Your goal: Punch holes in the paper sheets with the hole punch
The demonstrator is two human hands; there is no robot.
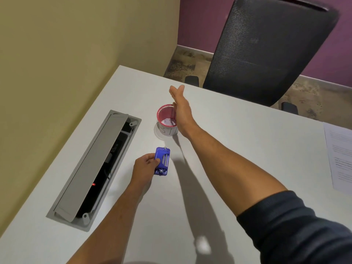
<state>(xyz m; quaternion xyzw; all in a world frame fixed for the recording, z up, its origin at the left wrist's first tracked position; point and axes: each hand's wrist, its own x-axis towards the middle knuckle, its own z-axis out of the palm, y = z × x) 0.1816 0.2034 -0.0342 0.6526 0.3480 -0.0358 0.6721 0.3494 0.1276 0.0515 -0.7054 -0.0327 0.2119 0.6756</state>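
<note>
Open cable hatch (93, 166) on the far left, then the left hand (143, 167) pinching the blue hole punch (162, 161) underside-up above the white table (238, 149), the right hand (181, 111) flat and empty beside the pink mesh cup (166, 119), and paper sheets (341, 157) lying at the right edge.

free: table (238, 149) centre, near edge | blocked: cup (167, 121), open cable tray (95, 164) left

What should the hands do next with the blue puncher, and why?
Probably bring the right hand back toward the paper sheets at the table's right edge. The left hand already grips the blue hole punch, the right hand is open and empty beside the pink mesh cup, and no paper is near the punch.
</note>
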